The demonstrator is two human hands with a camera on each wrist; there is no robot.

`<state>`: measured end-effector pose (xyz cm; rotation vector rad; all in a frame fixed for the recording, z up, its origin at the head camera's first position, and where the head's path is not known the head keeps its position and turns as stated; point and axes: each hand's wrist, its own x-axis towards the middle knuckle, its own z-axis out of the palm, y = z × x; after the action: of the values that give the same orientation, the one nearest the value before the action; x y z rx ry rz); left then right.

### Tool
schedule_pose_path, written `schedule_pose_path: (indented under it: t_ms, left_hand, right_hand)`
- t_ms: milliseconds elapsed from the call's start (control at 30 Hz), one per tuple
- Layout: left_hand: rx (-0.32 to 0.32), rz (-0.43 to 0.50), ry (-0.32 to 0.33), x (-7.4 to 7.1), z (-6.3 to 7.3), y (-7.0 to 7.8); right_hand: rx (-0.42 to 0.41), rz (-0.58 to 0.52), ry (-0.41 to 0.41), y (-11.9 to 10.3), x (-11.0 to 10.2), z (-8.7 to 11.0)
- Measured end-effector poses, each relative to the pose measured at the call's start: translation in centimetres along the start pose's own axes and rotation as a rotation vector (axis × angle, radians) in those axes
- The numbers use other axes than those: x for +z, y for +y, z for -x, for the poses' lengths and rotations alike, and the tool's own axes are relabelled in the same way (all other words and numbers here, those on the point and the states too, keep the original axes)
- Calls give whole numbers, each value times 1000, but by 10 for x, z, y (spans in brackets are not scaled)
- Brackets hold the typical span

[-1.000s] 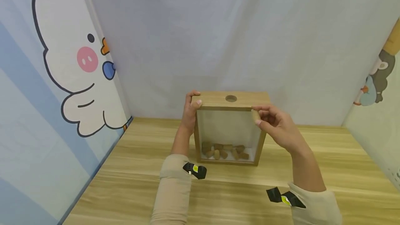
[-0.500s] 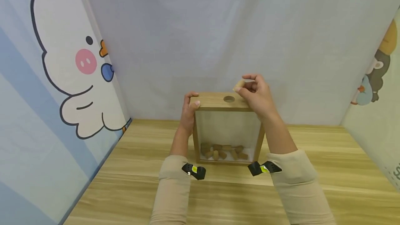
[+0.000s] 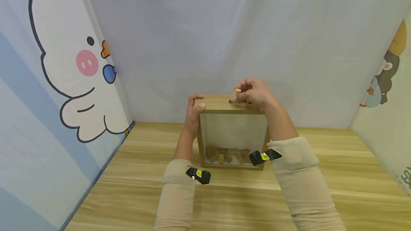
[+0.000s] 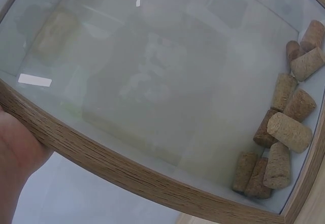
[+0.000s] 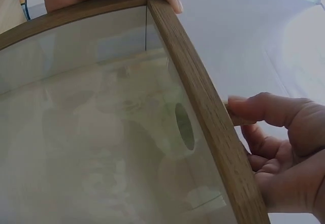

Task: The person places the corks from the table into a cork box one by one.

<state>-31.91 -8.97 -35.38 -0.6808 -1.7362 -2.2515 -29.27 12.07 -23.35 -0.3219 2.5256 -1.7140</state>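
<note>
A wooden shadow box [image 3: 213, 101] with a clear front stands upright on the table. My left hand [image 3: 192, 115] grips its upper left corner, thumb in front and fingers over the top. Between thumb and fingers, my right hand [image 3: 255, 93] pinches a cork [image 3: 237, 92] at the round hole in the box's top. The cork stands slightly tilted there; whether its lower end is inside the hole I cannot tell. Several corks [image 4: 289, 132] lie at the bottom of the box behind the pane. In the right wrist view the hole [image 5: 185, 126] shows through the glass.
The wood-grain table [image 3: 135, 188] extends around the box. A pale curtain [image 3: 179, 45] hangs close behind it. Printed cartoon panels stand at the left [image 3: 77, 63] and right. Both wrists wear black straps over beige sleeves.
My right hand has lifted the cork from the box's upper right front, then carried it left over the top to the hole. The left hand keeps its grip on the corner.
</note>
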Motion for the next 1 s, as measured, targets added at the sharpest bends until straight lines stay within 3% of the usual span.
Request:
schedule_pose_path:
  t_ms: [233, 433, 667, 833, 1000]
  left_hand:
    - [0, 2, -9, 1, -2, 2]
    - [-13, 11, -13, -1, 0, 2]
    - [43, -78, 15, -3, 2, 6]
    - [50, -86, 19, -3, 1, 4]
    - [59, -74, 14, -2, 0, 2]
  right_hand:
    - [98, 93, -87, -12, -5, -8]
    - [73, 41, -101, -7, -5, -6]
    - [-96, -88, -55, 7, -11, 23]
    - [-291, -190, -35, 26, -20, 57]
    - [-427, -192, -69, 50, -28, 88]
